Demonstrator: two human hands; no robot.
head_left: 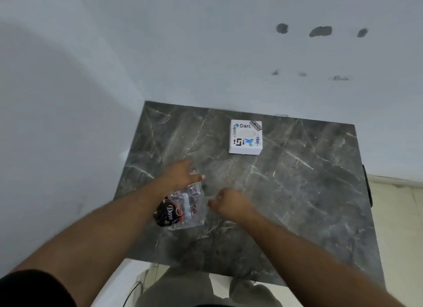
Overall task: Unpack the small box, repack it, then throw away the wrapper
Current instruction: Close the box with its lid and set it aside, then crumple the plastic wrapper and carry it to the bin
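A small white box (245,136) with stickers, closed, lies on the dark marble table (297,192) near the far edge. Nearer me, a clear plastic wrapper (183,209) with a dark chocolate packet inside hangs between my hands. My left hand (180,173) pinches the wrapper's top edge from above. My right hand (231,201) is closed just right of the wrapper, its fingertips on the wrapper's right edge. Both hands are blurred by motion, well short of the box.
The table stands against a white wall (206,55) at the back and left. Pale floor tiles (398,215) show to the right. My legs (201,286) are at the table's near edge.
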